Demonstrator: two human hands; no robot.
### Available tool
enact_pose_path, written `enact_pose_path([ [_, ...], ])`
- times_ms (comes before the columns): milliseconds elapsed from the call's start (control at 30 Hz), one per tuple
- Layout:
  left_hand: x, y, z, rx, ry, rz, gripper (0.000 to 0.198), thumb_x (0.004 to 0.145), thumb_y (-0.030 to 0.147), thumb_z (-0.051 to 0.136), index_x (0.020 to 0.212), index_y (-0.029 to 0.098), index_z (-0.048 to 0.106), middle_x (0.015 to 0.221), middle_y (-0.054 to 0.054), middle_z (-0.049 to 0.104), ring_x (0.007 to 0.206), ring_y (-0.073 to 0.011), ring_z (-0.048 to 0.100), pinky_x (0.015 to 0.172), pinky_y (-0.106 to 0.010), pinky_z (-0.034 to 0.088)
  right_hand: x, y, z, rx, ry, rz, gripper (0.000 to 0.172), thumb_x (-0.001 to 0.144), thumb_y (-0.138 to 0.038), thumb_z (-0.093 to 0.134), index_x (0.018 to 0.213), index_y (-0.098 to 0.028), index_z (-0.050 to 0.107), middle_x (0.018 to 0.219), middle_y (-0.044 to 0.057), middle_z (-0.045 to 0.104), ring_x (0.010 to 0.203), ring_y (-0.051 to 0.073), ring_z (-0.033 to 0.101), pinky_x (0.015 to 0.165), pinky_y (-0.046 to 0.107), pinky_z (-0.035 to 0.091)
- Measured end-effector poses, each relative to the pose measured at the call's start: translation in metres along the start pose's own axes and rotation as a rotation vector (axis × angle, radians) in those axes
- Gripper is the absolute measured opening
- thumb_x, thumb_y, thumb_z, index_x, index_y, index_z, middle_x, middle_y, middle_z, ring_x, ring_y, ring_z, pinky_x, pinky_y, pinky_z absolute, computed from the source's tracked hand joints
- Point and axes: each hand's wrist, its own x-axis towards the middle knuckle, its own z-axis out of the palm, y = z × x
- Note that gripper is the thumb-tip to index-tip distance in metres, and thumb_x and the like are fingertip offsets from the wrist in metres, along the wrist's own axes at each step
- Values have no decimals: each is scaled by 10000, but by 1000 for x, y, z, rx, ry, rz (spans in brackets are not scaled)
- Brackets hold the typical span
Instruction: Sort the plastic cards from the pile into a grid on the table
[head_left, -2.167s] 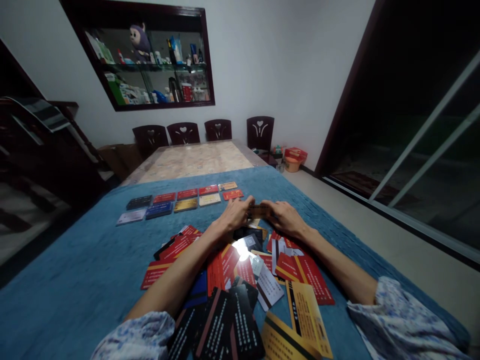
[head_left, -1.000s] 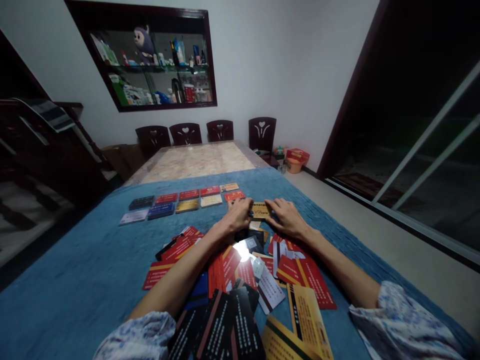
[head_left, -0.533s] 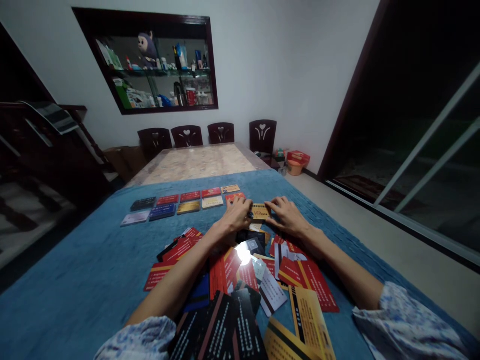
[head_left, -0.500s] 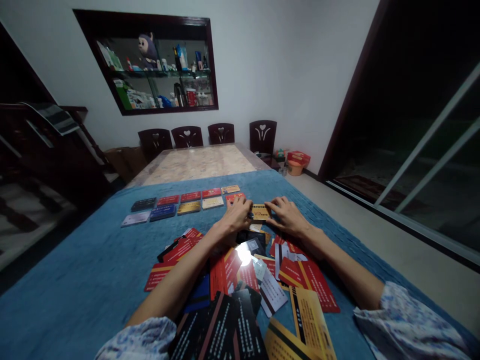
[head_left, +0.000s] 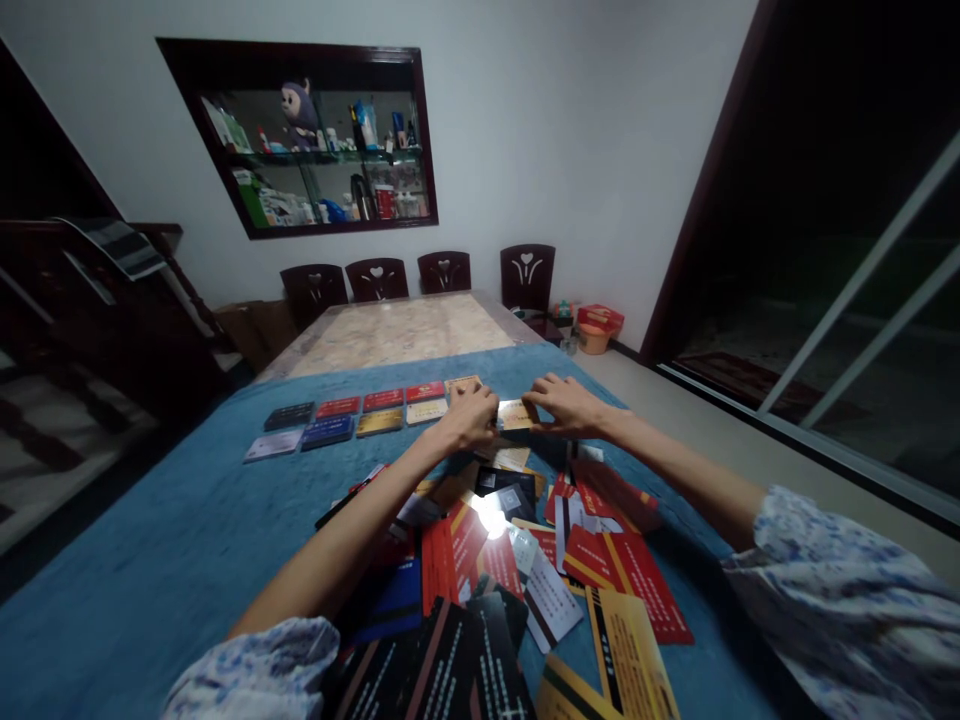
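A gold card [head_left: 516, 415] is between my hands, its face catching the light. My left hand [head_left: 471, 415] has curled fingers at the card's left edge and hides the spot where a red card lay. My right hand [head_left: 568, 405] pinches the right edge between thumb and fingers. Left of them stand two rows of card stacks, among them a red stack [head_left: 425, 392], a gold stack [head_left: 379, 422] and a blue stack [head_left: 328, 431]. Nearer me spreads a loose heap with black cards [head_left: 450, 660], red cards [head_left: 637, 570] and a gold striped card [head_left: 630, 650].
A blue cloth [head_left: 172, 520] covers the near part of the table [head_left: 405, 325]. Several dark chairs [head_left: 527, 275] stand round its far end. A wall niche [head_left: 247, 232] holds bottles and a plush toy [head_left: 300, 112]. An orange tub [head_left: 594, 338] sits on the floor.
Both hands and the gold card have shifted slightly up the cloth. The card's printed face now shows glare. My left hand has moved over the red card beside it. The view has tilted a little.
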Motion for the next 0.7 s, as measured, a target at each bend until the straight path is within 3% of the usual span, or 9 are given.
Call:
enact_pose_path([
  [233,7,-17,-8,82,-2,-38,217,800,258,665,1000,187,620,1225,-122,607,1238,-327,417,966,-507,381,28,1,-20,0,-103,-7,200,851,-338,657,1003,-208,667,1122,123,594,1065,284,494,779,341,381],
  [700,26,-62,-12,77,-18,-166,257,806,237,610,1055,183,645,1208,-138,606,1247,-349,405,964,-527,378,93,6,-17,21,-141,29,265,847,-335,622,1080,-220,676,1183,135,620,1150,317,514,834,359,448],
])
